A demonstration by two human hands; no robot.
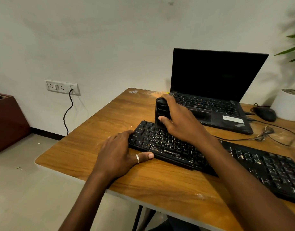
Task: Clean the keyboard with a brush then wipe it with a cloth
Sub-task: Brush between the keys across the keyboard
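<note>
A black keyboard (243, 165) speckled with pale crumbs lies across the wooden table (160, 185). My left hand (120, 152) rests at the keyboard's left end, fingers straight against its side edge and thumb along its front edge. My right hand (178, 119) grips a black cylindrical brush tool (161, 110) held upright over the keyboard's top-left keys. Its lower end is hidden behind my thumb and the keys. No cloth is in view.
An open black laptop (213, 90) stands behind the keyboard. A black mouse (265, 113) with a coiled cable (266, 132) and a white plant pot (288, 105) sit at the right. A wall socket (62, 87) with a plugged cable is left. Crumbs dust the table's far corner.
</note>
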